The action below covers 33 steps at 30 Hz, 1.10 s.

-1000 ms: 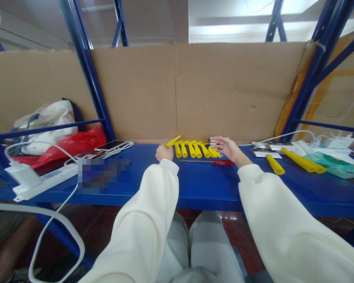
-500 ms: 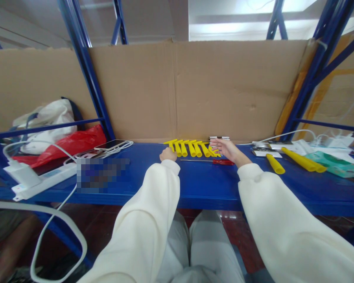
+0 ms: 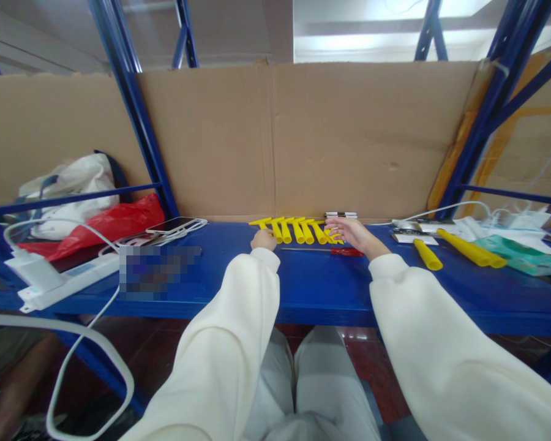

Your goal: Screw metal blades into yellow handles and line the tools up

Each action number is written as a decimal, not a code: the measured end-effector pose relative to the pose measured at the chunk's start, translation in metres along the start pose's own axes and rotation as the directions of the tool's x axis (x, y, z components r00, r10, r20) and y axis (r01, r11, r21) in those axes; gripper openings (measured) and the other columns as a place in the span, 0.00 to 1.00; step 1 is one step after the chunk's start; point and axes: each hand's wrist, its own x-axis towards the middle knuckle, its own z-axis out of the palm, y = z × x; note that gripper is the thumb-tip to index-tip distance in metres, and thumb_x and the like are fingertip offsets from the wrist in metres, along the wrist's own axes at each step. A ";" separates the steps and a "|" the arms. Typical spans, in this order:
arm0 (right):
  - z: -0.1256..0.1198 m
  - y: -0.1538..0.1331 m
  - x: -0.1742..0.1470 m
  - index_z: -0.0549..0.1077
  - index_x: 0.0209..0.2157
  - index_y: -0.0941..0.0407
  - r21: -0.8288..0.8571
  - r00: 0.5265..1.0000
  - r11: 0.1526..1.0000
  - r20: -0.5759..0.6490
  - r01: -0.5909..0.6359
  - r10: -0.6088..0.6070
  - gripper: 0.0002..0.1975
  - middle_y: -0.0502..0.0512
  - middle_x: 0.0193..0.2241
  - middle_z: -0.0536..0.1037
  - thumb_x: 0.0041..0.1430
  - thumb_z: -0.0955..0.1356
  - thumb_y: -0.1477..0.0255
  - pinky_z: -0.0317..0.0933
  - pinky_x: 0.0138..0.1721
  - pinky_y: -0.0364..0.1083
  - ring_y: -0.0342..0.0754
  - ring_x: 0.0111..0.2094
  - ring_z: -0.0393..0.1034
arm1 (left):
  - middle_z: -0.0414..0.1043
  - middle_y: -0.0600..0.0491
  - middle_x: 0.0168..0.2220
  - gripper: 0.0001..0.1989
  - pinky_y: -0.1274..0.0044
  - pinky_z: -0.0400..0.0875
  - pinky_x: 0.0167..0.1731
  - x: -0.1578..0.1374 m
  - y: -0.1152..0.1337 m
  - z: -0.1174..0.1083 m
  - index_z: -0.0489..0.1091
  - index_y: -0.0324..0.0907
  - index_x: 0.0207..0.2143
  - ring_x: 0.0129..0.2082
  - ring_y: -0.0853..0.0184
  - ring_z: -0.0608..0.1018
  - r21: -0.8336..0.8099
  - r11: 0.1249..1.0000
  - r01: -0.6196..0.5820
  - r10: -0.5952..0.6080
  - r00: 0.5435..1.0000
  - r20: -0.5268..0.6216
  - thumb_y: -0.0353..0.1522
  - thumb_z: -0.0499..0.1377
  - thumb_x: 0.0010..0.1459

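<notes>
Several yellow T-shaped pieces [image 3: 298,231] lie side by side in a row, their round hollow handles toward me. My left hand [image 3: 263,239] is closed at the row's left end, its fingers wrapped round the handle of the leftmost yellow T-shaped piece [image 3: 259,222]. At the right end my right hand [image 3: 349,230] hovers or rests with fingers stretched out; whether it touches the last yellow piece [image 3: 333,235] I cannot tell. A screwdriver [image 3: 346,252] with a red handle lies in front of the row, its thin shaft pointing left.
Behind the row, black-and-white markers [image 3: 341,215] lie by the cardboard wall [image 3: 340,135]. More yellow tubes [image 3: 471,248] and a green packet [image 3: 521,257] are at right. A phone [image 3: 172,225], cables and a white power strip [image 3: 73,280] occupy the left. Blue posts [image 3: 135,104] frame the shelf.
The head of the leftmost yellow piece has shifted a little to the left with my left hand on it. My right hand has stayed almost still.
</notes>
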 end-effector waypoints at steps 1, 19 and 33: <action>0.000 0.000 0.000 0.77 0.32 0.58 -0.002 1.000 1.000 0.002 0.001 -0.001 0.06 0.56 0.27 0.81 0.62 0.67 0.75 0.65 0.23 0.39 0.42 0.23 0.73 | 0.81 0.46 0.49 0.15 0.73 0.72 0.49 0.001 0.000 -0.001 0.79 0.48 0.45 0.52 0.58 0.80 -0.009 1.000 0.005 -0.005 1.000 -0.002 0.32 0.63 0.53; 0.001 0.000 0.000 0.77 0.31 0.59 0.014 1.000 1.000 0.016 -0.016 0.015 0.09 0.55 0.25 0.80 0.64 0.66 0.77 0.64 0.22 0.39 0.42 0.22 0.72 | 0.82 0.50 0.46 0.14 0.76 0.73 0.50 0.003 -0.007 -0.001 0.82 0.50 0.42 0.50 0.60 0.81 0.048 0.997 -0.061 0.062 0.998 -0.016 0.30 0.68 0.51; -0.001 0.002 0.001 0.77 0.30 0.58 0.015 1.000 1.000 0.028 -0.011 0.010 0.08 0.56 0.26 0.80 0.63 0.67 0.77 0.64 0.23 0.39 0.43 0.23 0.72 | 0.79 0.47 0.52 0.14 0.77 0.71 0.51 -0.001 0.000 -0.002 0.80 0.44 0.44 0.53 0.61 0.79 0.034 0.998 -0.044 0.043 0.999 0.011 0.26 0.62 0.56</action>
